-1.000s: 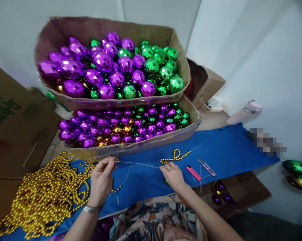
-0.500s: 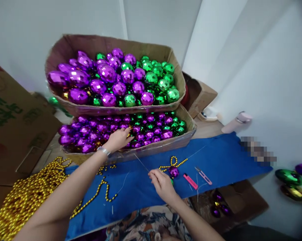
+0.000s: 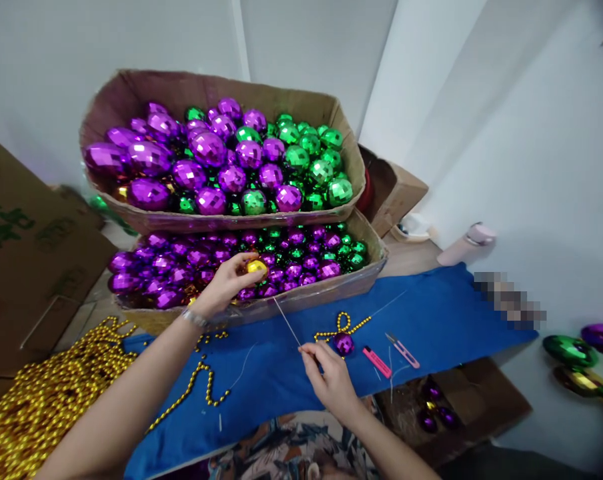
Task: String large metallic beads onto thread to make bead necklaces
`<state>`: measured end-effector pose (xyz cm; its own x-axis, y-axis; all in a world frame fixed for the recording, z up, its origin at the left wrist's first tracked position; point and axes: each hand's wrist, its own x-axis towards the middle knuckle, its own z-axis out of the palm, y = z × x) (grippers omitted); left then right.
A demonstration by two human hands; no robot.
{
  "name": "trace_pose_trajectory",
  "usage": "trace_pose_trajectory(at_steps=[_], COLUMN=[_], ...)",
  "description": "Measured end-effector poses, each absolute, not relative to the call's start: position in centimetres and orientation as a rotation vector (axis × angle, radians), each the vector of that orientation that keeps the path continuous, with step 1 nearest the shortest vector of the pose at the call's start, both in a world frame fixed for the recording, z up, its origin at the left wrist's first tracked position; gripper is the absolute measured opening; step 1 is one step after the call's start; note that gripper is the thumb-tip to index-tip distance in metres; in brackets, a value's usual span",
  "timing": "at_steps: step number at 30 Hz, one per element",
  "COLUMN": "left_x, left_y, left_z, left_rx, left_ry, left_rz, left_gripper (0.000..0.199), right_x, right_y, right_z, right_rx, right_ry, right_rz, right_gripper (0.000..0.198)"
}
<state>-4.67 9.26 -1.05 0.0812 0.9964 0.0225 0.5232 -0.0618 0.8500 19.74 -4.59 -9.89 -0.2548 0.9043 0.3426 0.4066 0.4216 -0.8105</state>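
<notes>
My left hand [image 3: 227,285] pinches a shiny gold faceted ball [image 3: 256,268] between thumb and fingers, over the front edge of the lower cardboard box [image 3: 311,297]. That box is full of purple and green balls. In the fingertips of my right hand [image 3: 326,373] is a long thin needle [image 3: 287,323], pointing up and left toward the box. Just beyond my right hand a purple ball [image 3: 344,343] lies on the blue cloth [image 3: 431,320], beside a looped string of gold beads [image 3: 343,322].
A second box [image 3: 231,221] of larger balls stands behind the lower one. A heap of gold bead strings [image 3: 56,400] lies at the left. On the cloth to the right are a pink cutter [image 3: 376,362] and thread snips [image 3: 404,351]. A pink bottle [image 3: 466,245] stands farther back.
My left hand has picked a gold ball out of the lower box and lifted it slightly. My right hand still holds the needle. The view has shifted a little.
</notes>
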Motion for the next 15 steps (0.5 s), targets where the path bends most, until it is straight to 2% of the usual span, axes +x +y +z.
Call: trace_pose_trajectory(at_steps=[2,5,15], left_x=[-4.5,-4.5,-5.3], left_y=[6.2,2.6,-0.4], left_z=[-0.6,-0.9,-2.3], left_rx=[1.189,0.764,0.443], left_ry=[1.209,1.003,0.881], left_rz=[1.149,1.305,1.404], left_gripper=[0.05,0.046,0.033], right_x=[19.7,19.3,18.6], right_y=[-4.7,-4.8,-4.9], right_z=[-9.5,-9.0,-8.8], right_rx=[-1.074,-0.999,-0.92], right_ry=[-1.859,-1.92,-2.02], right_rz=[0.767,0.763,0.694], right_gripper=[0.019,0.019,0.019])
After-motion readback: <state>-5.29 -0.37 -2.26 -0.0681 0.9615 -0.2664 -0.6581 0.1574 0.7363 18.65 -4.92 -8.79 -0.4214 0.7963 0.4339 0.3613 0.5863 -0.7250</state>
